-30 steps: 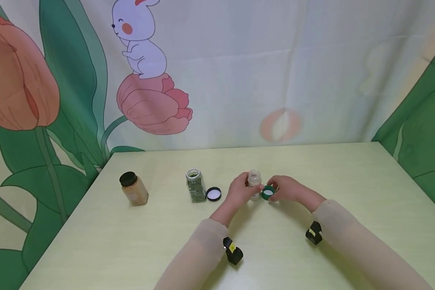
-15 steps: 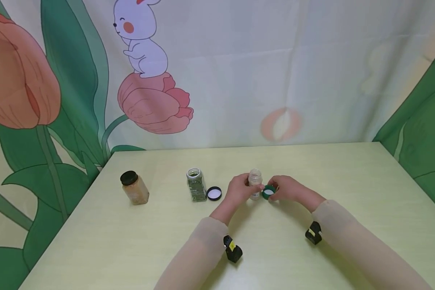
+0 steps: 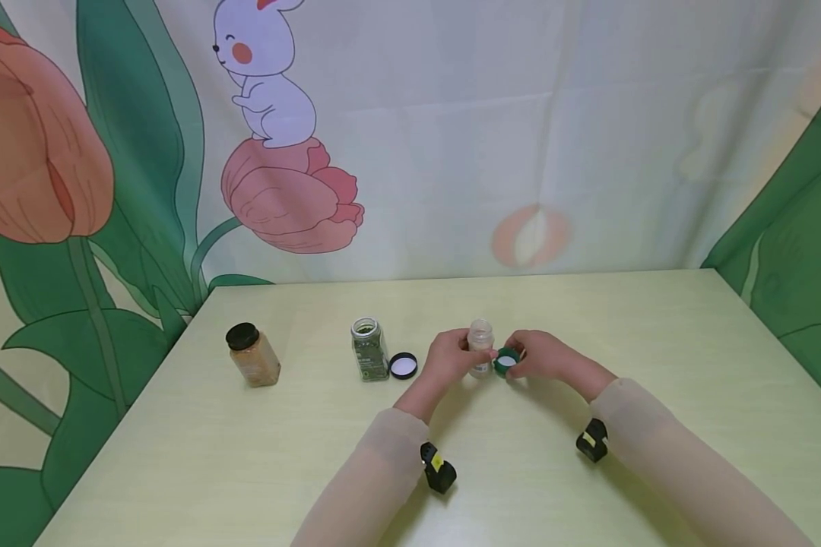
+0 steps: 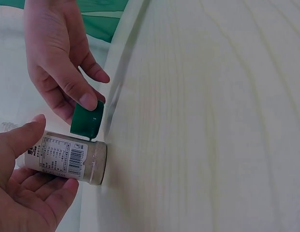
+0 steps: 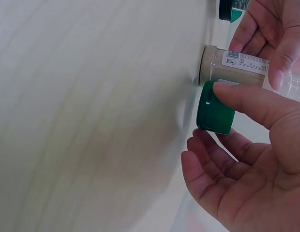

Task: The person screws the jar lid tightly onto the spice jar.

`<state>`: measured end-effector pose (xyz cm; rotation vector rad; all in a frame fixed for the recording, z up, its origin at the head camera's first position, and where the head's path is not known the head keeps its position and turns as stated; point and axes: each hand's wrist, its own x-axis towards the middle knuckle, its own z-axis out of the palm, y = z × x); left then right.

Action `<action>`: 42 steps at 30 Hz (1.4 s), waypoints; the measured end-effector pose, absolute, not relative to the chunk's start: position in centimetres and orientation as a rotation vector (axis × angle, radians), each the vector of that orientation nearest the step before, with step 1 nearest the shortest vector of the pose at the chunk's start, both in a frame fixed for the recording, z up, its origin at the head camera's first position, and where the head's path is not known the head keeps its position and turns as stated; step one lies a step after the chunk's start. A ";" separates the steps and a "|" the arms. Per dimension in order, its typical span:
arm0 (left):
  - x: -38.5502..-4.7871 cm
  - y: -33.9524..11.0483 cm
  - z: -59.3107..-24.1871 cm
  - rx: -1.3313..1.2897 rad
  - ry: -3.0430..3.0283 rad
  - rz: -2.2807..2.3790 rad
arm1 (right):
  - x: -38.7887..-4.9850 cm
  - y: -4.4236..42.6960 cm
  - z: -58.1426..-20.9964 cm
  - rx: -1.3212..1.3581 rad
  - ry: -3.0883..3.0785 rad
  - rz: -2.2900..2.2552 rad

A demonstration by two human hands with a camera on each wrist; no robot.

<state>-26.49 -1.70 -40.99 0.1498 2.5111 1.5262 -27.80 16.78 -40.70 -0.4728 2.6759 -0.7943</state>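
Forearms (image 3: 691, 463) reach forward and slant inward over the desk (image 3: 267, 471). The left hand (image 3: 451, 355) grips a clear, uncapped spice jar (image 3: 481, 340), upright; the right hand (image 3: 540, 355) pinches a green cap (image 4: 86, 121) just beside it — white inside facing up. Behind them bare surface runs to the far edge, while the right edge lies well apart. In the head view the jar hides some left fingers; the label (image 4: 60, 155) is too small to read, and the right wrist view cuts off the jar's mouth.
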 end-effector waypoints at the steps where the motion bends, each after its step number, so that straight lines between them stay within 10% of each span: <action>1: -26.5 -1.7 -41.0 0.149 2.511 1.523 | -27.8 16.8 -40.7 -0.473 2.675 -0.795; 42: -23.8 -2.8 -40.9 0.228 2.498 1.461 | -23.8 17.6 -39.7 -0.617 2.667 -0.888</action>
